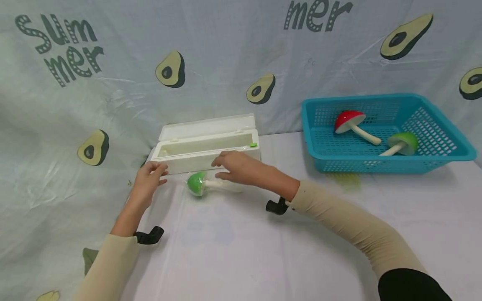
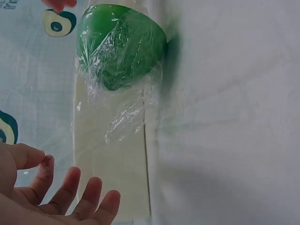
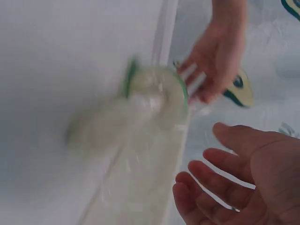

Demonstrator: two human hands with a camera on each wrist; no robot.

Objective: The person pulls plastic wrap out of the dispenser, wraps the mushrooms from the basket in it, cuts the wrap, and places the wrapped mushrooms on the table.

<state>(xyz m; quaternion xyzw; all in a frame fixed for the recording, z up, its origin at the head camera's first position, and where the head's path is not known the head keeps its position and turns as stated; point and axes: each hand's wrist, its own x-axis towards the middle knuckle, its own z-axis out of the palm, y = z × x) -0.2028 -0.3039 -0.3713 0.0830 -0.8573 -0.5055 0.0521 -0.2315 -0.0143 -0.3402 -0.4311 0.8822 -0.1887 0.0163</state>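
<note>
A toy mushroom (image 1: 196,184) with a green cap and pale stem, in clear plastic wrap, is just in front of an open white box (image 1: 196,162), cap to the left. Its outline blurs in the right wrist view. My left hand (image 1: 146,184) is by the box's left end, fingers loosely bent and apart from the mushroom. My right hand (image 1: 241,168) hangs over the stem end with relaxed, spread fingers. Neither hand visibly holds anything. In the left wrist view, the shiny wrap (image 2: 124,110) trails below the green cap (image 2: 119,44).
At the right stands a blue basket (image 1: 376,164) with a red-capped mushroom (image 1: 348,121) and another green-capped mushroom (image 1: 404,142). The box's raised lid (image 1: 207,126) leans toward the avocado-print cloth (image 1: 218,54) behind. A small green piece (image 1: 253,145) sits on the box's right rim.
</note>
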